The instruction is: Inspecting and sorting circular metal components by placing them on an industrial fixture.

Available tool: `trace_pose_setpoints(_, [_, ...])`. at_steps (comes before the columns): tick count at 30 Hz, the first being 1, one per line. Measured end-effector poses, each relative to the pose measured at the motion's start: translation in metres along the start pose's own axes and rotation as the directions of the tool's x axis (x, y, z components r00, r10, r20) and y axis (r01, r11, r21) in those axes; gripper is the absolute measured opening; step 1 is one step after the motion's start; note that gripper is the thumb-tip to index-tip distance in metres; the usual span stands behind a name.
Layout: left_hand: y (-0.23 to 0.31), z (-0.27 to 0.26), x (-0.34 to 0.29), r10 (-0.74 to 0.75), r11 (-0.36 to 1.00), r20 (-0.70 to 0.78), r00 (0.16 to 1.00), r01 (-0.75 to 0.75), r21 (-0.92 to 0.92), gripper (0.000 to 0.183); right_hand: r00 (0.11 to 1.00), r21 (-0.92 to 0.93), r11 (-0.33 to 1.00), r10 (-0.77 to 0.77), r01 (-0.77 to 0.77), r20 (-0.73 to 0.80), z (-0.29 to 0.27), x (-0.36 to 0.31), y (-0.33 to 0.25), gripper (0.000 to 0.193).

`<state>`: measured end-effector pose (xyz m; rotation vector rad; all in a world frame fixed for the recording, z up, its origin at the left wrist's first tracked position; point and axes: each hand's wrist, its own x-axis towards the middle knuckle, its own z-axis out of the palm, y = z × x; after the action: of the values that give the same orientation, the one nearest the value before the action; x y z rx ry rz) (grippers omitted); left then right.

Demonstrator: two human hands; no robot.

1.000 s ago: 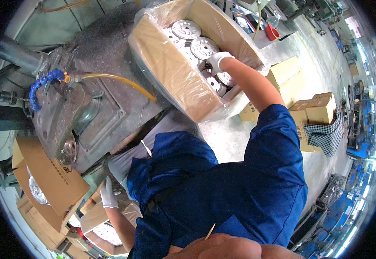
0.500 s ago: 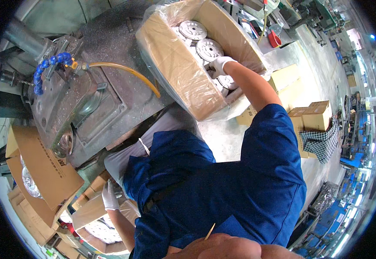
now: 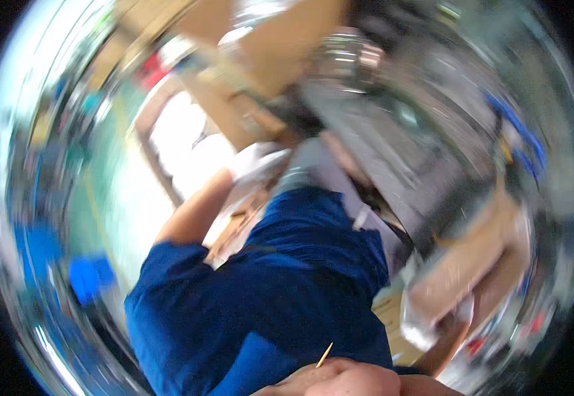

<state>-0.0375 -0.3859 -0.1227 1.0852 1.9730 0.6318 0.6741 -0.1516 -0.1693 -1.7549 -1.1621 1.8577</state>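
My left hand, in a white glove, hangs beside an open carton at the left. Bright white shapes fill that carton, too washed out to make out. Motion smears the fingers, so their pose and any hold are unclear. My right forearm reaches at the lower right to a plastic-lined carton. The hand at its end is lost in blur against the carton and its plastic.
A grey metal machine bed stands ahead and to the right, with a blue jointed hose at its far side. Another brown carton stands beyond my left hand. A shiny round metal part sits at the machine's edge.
My head and body have turned left, swinging the machine and the plastic-lined carton to the right of the view. My right hand was on metal discs in that carton; now it is blurred.
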Motion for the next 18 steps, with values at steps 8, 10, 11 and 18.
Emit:
trace_pose_setpoints(8, [-0.103,-0.086,-0.047,-0.522,0.76,-0.534,0.665,0.079,-0.646,0.055,0.97,-0.587,0.781,-0.238,0.215,0.039,0.029,-0.11,-0.116,0.051])
trace_pose_setpoints(10, [-0.166,-0.106,-0.047,-0.741,0.592,-0.54,0.4,0.008,-0.806,0.052,0.858,-0.608,0.608,-0.409,0.51,0.31,0.088,-0.132,-0.133,0.057])
trace_pose_setpoints(11, [-0.198,-0.113,-0.045,-0.83,0.421,-0.449,0.333,-0.155,-0.894,0.051,0.899,-0.527,0.732,-0.305,0.432,0.314,0.121,-0.137,-0.138,0.062])
trace_pose_setpoints(18, [-0.301,-0.126,-0.025,-0.853,0.224,-0.378,0.36,-0.403,-0.888,0.044,0.924,-0.535,0.774,-0.163,0.338,0.347,0.24,-0.126,-0.152,0.071])
